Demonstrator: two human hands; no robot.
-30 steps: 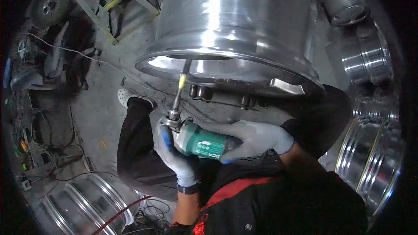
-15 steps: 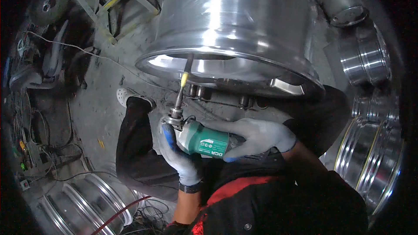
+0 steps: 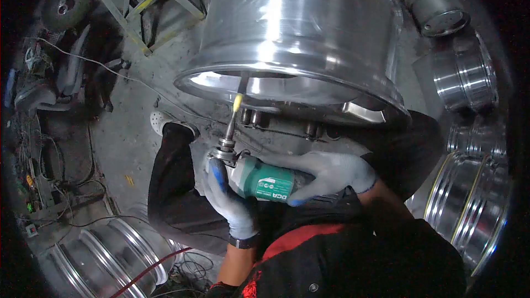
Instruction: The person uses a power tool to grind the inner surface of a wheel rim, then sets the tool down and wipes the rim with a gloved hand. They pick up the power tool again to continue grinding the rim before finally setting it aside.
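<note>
1. Compared with one second ago: a small shift to the right of the grinder (image 3: 268, 183), the left hand (image 3: 227, 198) and the right hand (image 3: 331, 172), along the lip of the large rim (image 3: 298, 33); same grip, same tilt of the tool.
2. The left hand: gloved, closed firmly around the front end of the grinder, just behind the collet (image 3: 223, 148). Fingers wrapped from below, blue fingertips up near the collet. Bare forearm rising from the lower edge of the view, with a dark wristband (image 3: 243, 241) at the wrist.
3. The right hand: gloved, closed over the rear part of the green body, with fingers curled across the top. Wrist a little bent, arm entering from the right side in a dark sleeve.
4. The grinder: held almost level in front of the chest, between both hands, just below the large rim.
5. The shaft (image 3: 232, 121): long and thin, with a yellow band, pointing up and slightly to the right. Tip hidden behind the lower lip of the large rim, so contact with the metal not possible to confirm.
6. The large rim: polished and bright, above the hands, with its open side toward the person.
7. Nearby: more polished rims (image 3: 469, 198) at the right and at the lower left, a white shoe (image 3: 160, 121) on the dusty floor (image 3: 127, 143), and a red cable (image 3: 149, 270) near the bottom.
</note>
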